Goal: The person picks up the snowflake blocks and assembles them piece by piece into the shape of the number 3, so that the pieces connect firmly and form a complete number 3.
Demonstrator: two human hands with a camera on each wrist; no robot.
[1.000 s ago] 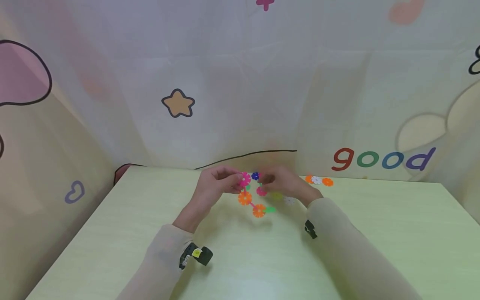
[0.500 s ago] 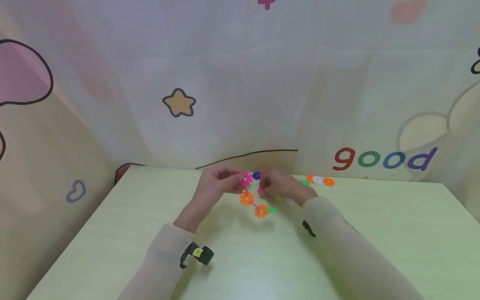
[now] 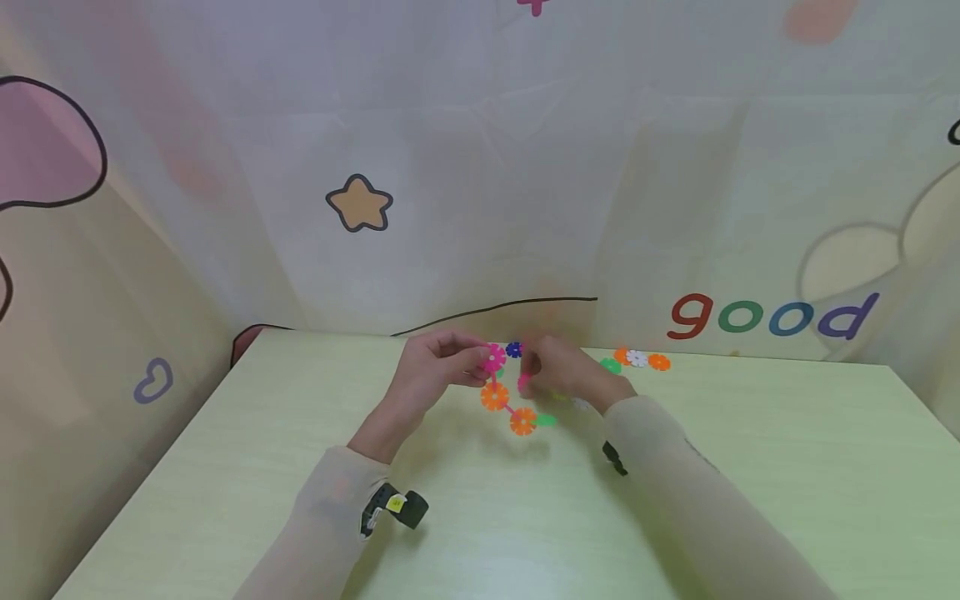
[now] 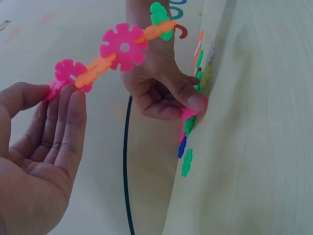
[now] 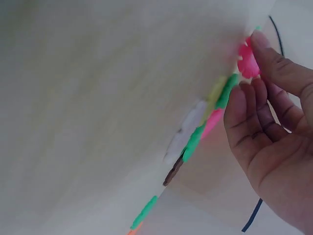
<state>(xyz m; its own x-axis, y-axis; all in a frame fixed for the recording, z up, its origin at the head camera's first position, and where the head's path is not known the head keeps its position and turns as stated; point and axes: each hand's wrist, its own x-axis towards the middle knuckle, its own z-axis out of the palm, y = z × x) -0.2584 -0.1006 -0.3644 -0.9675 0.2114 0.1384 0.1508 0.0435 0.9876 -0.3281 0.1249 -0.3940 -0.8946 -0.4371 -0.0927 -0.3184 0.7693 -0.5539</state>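
My left hand (image 3: 441, 367) pinches one end of a chain of interlocking flower-shaped plastic discs. In the left wrist view the chain rises from a pink disc (image 4: 71, 72) at the fingertips through an orange disc (image 4: 95, 70), another pink disc (image 4: 124, 47) and a second orange disc (image 4: 155, 31) to a green disc (image 4: 160, 15). It hangs above the table in the head view. To its right, my right hand (image 3: 558, 367) pinches a separate pink disc (image 5: 248, 62) between thumb and fingers, low over the table's back edge. The fingers partly hide that disc.
Loose discs lie along the back of the pale table (image 3: 465, 533): a dark blue disc (image 3: 513, 350), a green disc (image 3: 611, 365), a white disc (image 3: 637, 358) and an orange disc (image 3: 659, 362). Further ones sit behind my right hand. A printed curtain (image 3: 480, 208) hangs behind.
The right fingers have come down onto the pink disc and now pinch it. My left hand and its chain have hardly moved. The green disc at the right has come into view.
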